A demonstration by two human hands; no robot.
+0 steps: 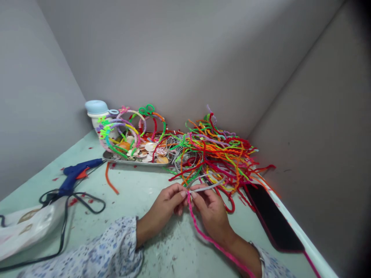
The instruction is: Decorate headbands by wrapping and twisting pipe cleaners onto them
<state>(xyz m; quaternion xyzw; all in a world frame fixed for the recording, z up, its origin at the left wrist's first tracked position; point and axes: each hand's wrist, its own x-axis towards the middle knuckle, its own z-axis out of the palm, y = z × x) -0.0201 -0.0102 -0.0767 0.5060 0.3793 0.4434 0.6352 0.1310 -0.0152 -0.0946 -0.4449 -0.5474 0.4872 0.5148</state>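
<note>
A thin grey headband [213,185] is held between my two hands, its curved end reaching up and to the right. Where my fingertips meet, a pink pipe cleaner [194,223] touches the band, and its long tail hangs down across my right wrist. My left hand [171,200] pinches at this joint with thumb and forefinger. My right hand [213,212] is closed too, its thumb and fingers gripping the band beside the pipe cleaner. Part of the band is hidden by my fingers.
Ahead lies a pile of colourful pipe cleaners [223,150]. A metal tray [139,162] holds shells and finished headbands, with a white bottle [97,112] behind. A blue glue gun [72,175] with black cord lies left, near a plastic bag [34,231]. A phone [274,218] lies right.
</note>
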